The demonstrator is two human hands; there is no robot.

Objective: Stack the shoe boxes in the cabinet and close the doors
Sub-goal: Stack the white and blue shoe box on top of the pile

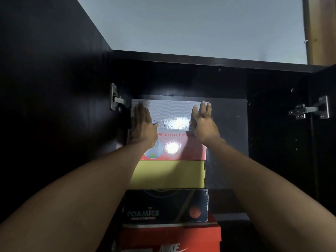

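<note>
Head view: I see both arms reaching up into the dark cabinet (181, 79), doors swung open, a hinge (116, 100) just left of the hands and another (312, 110) well to the right. My left hand (142, 124) lies flat, fingers straight and spread, on the left part of the top shoe box (172, 128), grey and red with a glossy lid. My right hand (204, 122) lies flat and open on its right part; neither hand grips anything. Directly under the hands sit a yellow box (167, 174), a dark box (165, 206) marked FOAMIES, then a red box (171, 237) at the bottom of the stack.
</note>
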